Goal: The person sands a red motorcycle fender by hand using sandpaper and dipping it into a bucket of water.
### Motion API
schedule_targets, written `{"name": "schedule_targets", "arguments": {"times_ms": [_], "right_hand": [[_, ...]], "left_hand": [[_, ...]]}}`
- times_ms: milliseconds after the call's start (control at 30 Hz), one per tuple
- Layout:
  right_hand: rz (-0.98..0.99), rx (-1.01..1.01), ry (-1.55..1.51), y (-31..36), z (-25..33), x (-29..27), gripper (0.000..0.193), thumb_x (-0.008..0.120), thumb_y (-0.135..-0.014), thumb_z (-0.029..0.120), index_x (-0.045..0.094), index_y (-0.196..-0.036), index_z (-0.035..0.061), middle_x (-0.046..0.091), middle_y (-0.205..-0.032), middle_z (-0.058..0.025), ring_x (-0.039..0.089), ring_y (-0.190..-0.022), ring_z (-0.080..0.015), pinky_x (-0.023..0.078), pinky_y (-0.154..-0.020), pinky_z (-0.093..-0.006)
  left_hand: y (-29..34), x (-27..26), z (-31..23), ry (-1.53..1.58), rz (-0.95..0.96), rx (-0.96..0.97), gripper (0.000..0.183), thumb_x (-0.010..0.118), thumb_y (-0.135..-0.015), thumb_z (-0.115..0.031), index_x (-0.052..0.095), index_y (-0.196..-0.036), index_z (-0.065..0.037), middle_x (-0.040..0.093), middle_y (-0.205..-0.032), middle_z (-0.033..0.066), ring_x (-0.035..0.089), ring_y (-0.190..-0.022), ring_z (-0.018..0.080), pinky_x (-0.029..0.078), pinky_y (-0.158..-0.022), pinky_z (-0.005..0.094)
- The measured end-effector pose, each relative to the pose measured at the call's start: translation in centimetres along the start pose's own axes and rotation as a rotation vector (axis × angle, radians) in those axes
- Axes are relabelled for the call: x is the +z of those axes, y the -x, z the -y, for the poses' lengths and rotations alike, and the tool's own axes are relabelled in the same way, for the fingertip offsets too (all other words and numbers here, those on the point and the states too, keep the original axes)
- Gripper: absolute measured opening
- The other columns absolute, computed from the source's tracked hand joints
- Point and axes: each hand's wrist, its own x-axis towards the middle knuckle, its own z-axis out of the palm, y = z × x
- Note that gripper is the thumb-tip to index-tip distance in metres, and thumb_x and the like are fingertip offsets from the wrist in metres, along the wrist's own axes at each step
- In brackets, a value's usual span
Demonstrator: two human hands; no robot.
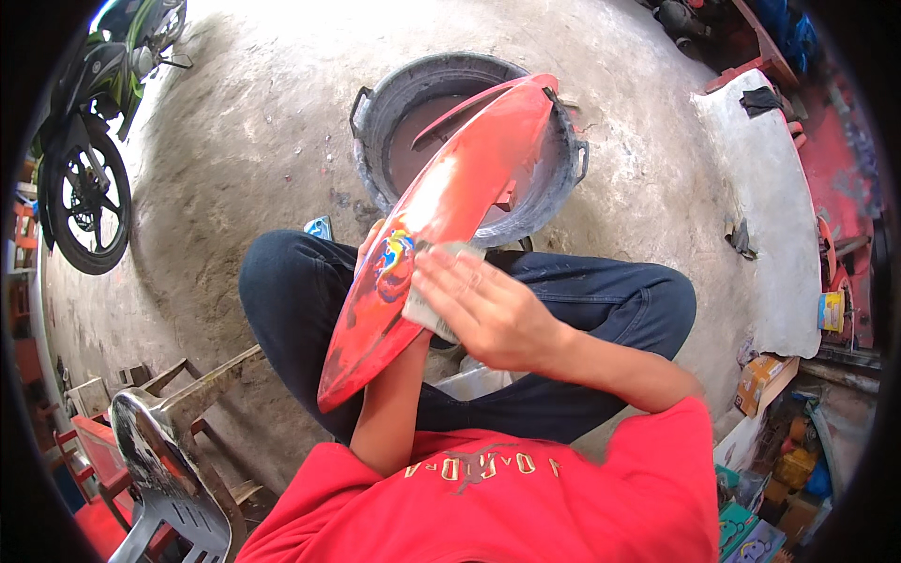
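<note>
The red body panel [455, 188] spans from the left leg [291, 291] to above the grey tub [375, 150]; the right hand [493, 311], fingers nearly straight, holds a grey sheet [427, 317] against it, while the left hand's [368, 244] opening, mostly panel-hidden, cannot be determined.

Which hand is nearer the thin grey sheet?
Right: the right hand presses that sheet against the long, glossy red panel; the left hand is mostly hidden behind the panel.

A parked motorcycle [70, 117] stands upper left — a scuffed chair [178, 507] lower left, a cardboard box [760, 383] lower right.
</note>
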Motion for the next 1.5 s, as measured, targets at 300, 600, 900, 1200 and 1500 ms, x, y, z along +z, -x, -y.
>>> {"name": "schedule_targets", "arguments": {"times_ms": [300,600,900,1200,1500], "right_hand": [[-0.025,-0.033,0.031,-0.2,-1.4,0.5,0.049,0.057,-0.090,0.017,0.061,-0.132,-0.0093,0.067,-0.132,-0.0261,0.065,-0.126,-0.0379,0.048,-0.113,-0.0468],[-0.086,0.110,0.042,0.2,-4.0,1.2,0.049,0.062,-0.087,0.007,0.062,-0.135,-0.0028,0.068,-0.132,-0.0201,0.066,-0.125,-0.0322,0.050,-0.111,-0.0462],[-0.058,0.151,0.068,-0.7,-4.3,1.6,0.045,0.059,-0.089,0.016,0.066,-0.127,-0.0076,0.065,-0.137,-0.0223,0.064,-0.129,-0.0317,0.047,-0.114,-0.0471],[-0.029,0.115,-0.085,-1.7,-2.2,1.5,0.048,0.066,-0.087,0.012,0.064,-0.133,-0.0016,0.067,-0.137,-0.0180,0.062,-0.132,-0.0328,0.050,-0.110,-0.0456],[-0.072,0.053,-0.023,-2.7,-1.5,1.0,0.047,0.063,-0.087,0.017,0.066,-0.132,0.0044,0.064,-0.138,-0.0196,0.065,-0.127,-0.0364,0.052,-0.107,-0.0467]], "left_hand": [[0.0,1.0,1.6,-0.135,-0.105,0.181,0.044,0.043,-0.110,-0.036,0.056,-0.137,-0.003,0.063,-0.137,0.0192,0.065,-0.120,0.0289,0.053,-0.105,0.0381],[-0.9,4.0,4.2,-0.386,-0.361,0.323,0.037,0.065,-0.099,-0.018,0.056,-0.128,0.001,0.069,-0.119,0.0155,0.069,-0.109,0.0271,0.059,-0.097,0.0367],[0.4,2.1,3.5,-0.118,-0.414,0.173,0.043,0.045,-0.109,-0.031,0.046,-0.143,-0.004,0.056,-0.144,0.0151,0.054,-0.134,0.0249,0.051,-0.109,0.0454],[0.1,1.6,4.5,-0.085,-0.352,0.250,0.043,0.047,-0.108,-0.035,0.051,-0.138,-0.003,0.060,-0.137,0.0155,0.059,-0.125,0.0253,0.052,-0.105,0.0440],[-1.9,2.0,5.1,-0.045,-0.245,0.182,0.045,0.049,-0.108,-0.038,0.056,-0.133,-0.002,0.065,-0.129,0.0160,0.063,-0.117,0.0258,0.054,-0.101,0.0425]]}}
